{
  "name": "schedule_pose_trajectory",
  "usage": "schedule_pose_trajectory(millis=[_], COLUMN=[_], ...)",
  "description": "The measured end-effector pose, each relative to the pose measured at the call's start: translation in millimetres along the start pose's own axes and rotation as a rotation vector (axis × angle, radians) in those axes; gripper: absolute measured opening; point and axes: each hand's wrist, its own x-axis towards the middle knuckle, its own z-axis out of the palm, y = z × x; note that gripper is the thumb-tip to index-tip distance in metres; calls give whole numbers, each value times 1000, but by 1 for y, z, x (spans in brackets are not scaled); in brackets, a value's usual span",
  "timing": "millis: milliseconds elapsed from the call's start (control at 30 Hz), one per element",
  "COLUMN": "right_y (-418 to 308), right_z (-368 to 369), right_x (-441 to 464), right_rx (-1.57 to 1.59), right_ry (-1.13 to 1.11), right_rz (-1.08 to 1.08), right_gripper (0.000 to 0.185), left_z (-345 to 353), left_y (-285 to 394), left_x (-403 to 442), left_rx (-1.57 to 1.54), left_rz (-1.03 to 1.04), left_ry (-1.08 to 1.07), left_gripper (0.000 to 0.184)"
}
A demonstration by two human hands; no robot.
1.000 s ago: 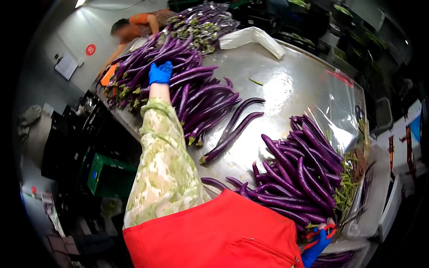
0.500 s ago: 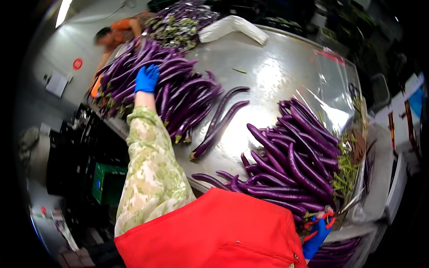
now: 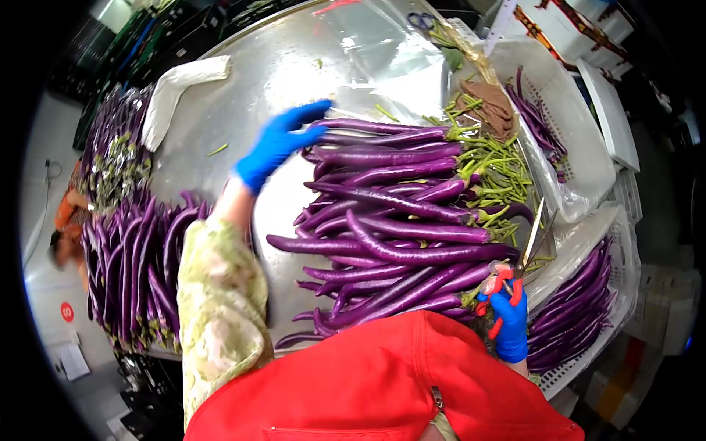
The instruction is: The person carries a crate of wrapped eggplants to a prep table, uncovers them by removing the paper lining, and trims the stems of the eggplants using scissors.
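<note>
My left hand (image 3: 285,143), in a blue glove, reaches over the table with thumb and fingers apart. It is at the tip ends of the top purple long eggplants (image 3: 390,156); I cannot tell whether it touches them. These lie in a sideways heap, tips left and green stems right. My right hand (image 3: 512,323), also gloved in blue, is closed around red-handled scissors (image 3: 532,242) at the heap's lower right. Their blades are parted and point upward. Cut green stems (image 3: 507,180) are piled along the stem ends.
Another eggplant heap (image 3: 140,264) lies left, with plastic-wrapped eggplants (image 3: 121,136) behind. A co-worker (image 3: 70,213) is beyond it. White folded packaging (image 3: 176,92), clear plastic film (image 3: 390,51) and a brown cloth (image 3: 487,110) lie on the metal table (image 3: 272,70). Lined crates (image 3: 621,294) with eggplants stand right.
The view has swung to the right. My left hand has moved from the left heap to the tips of the right heap. My right hand still holds the scissors.
</note>
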Motion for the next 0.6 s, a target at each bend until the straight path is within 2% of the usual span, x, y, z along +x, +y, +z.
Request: schedule_pose_trajectory(millis=[67,133,233,333,467,500,600], right_y=[0,0,4,8,5,5,12], right_z=[-1,-2,-9,-11,-14,-16,-20], right_x=[1,0,0,2,4,5,3], right_rx=[3,33,51,138,166,147,190], right_ry=[7,21,25,2,-19,-36,-35], right_rz=[17,45,87,62,101,113,94], right_gripper=[47,49,51,51,50,50,49], left_z=[48,94,118,120,120,123,117], left_y=[-29,-50,-32,-47,-50,-34,-29], left_x=[56,96,129,150,143,143,130], left_rx=[229,139,737,690,619,698,-8], left_rz=[118,61,78,25,-21,-110,-619], left_ry=[-235,-382,-505,-707,-682,-784,-880], left_gripper=[50,59,68,74,69,64,56])
